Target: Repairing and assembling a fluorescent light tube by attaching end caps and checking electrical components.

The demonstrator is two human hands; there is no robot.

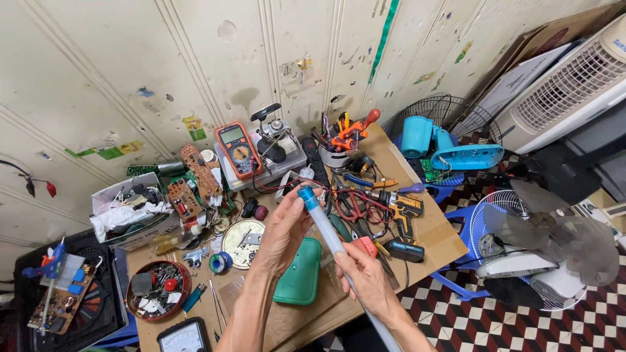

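We hold a white tube (332, 242) over the bench (437, 238) — left hand (283, 231) pinching its blue cap (306, 194), right hand (365, 277) gripping the shaft lower down. Beneath lie a green lid (300, 274), a drill (401, 208) and a round bowl (156, 290) of parts — an orange meter (238, 150) stands behind.

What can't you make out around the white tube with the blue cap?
Head view:
- White tube with blue cap: lower end cut off by bottom edge.
- Right hand: its grip covers part of the tube.
- Left hand: fingertips hide the cap's near side.
- Orange multimeter: display too small.
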